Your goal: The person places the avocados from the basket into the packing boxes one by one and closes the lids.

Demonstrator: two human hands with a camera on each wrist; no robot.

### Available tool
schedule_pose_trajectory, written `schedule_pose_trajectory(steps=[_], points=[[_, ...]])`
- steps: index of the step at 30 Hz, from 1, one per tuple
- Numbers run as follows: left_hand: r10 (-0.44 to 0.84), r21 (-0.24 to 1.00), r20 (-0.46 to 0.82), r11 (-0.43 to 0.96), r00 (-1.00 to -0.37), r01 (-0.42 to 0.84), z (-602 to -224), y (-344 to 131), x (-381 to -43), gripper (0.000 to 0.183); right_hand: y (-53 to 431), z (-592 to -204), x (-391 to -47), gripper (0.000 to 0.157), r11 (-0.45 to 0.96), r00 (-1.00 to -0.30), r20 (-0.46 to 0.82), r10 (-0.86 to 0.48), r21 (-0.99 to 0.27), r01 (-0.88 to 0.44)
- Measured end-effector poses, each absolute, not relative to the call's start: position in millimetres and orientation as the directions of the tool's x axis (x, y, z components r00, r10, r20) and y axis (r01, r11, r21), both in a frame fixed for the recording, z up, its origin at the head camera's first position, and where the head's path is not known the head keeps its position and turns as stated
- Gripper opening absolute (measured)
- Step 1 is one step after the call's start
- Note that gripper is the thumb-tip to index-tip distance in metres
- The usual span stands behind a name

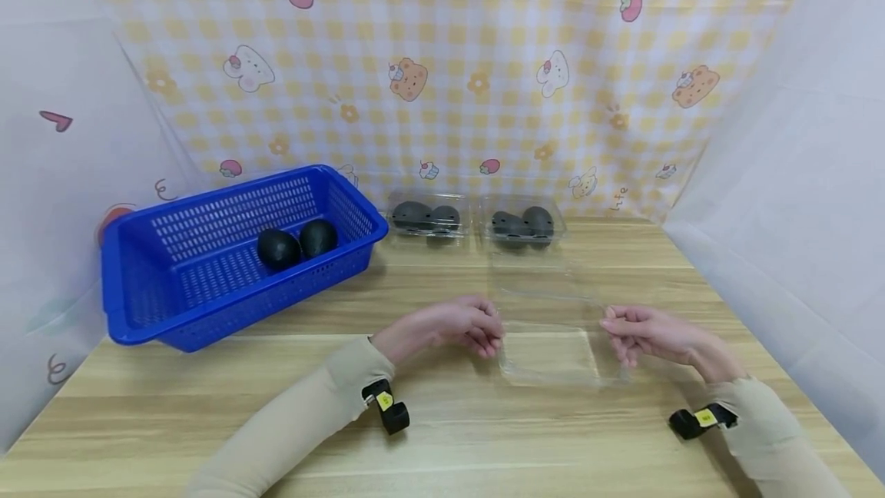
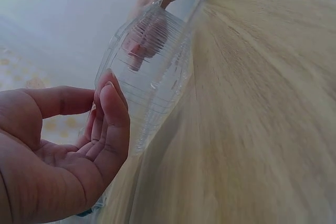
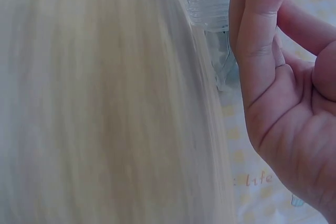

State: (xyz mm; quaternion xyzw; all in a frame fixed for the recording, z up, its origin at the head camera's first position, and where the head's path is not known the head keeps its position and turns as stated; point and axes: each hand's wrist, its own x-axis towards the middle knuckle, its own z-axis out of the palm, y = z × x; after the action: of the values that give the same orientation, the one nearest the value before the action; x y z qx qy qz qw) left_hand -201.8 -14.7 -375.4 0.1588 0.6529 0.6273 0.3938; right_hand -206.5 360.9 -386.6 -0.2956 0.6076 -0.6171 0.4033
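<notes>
A clear plastic clamshell container point(image 1: 553, 380) with its lid point(image 1: 535, 277) folded back stands on the table between the two hands. My left hand point(image 1: 462, 323) pinches its left rim between thumb and fingers, as the left wrist view shows at the ribbed wall point(image 2: 152, 85). On the opposite side, my right hand point(image 1: 653, 335) holds the right rim with thumb and fingertips. In the right wrist view, the right fingers point(image 3: 257, 40) partly hide the container's edge. Nothing is seen inside this container.
To the left stands a blue plastic basket point(image 1: 242, 306) with two dark oval fruits point(image 1: 279, 250), like avocados. At the back are two closed clear clamshells, one on the left point(image 1: 465, 214) and one on the right point(image 1: 560, 214), holding similar fruits. A patterned curtain point(image 1: 449, 129) hangs behind.
</notes>
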Motion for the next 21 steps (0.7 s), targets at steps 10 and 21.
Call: schedule_pose_trajectory(steps=[10, 21], points=[[0.690, 0.945, -0.311, 0.149, -0.653, -0.293, -375, -37, -200, 0.008, 340, -385, -214, 0.023, 0.168, -0.533, -0.211, -0.819, -0.977, 0.129], [0.669, 0.937, -0.328, 0.140, -0.666, -0.321, -373, -58, -199, 0.008, 317, -382, -222, 0.020, 0.182, -0.540, -0.208, -0.816, -0.978, 0.103]])
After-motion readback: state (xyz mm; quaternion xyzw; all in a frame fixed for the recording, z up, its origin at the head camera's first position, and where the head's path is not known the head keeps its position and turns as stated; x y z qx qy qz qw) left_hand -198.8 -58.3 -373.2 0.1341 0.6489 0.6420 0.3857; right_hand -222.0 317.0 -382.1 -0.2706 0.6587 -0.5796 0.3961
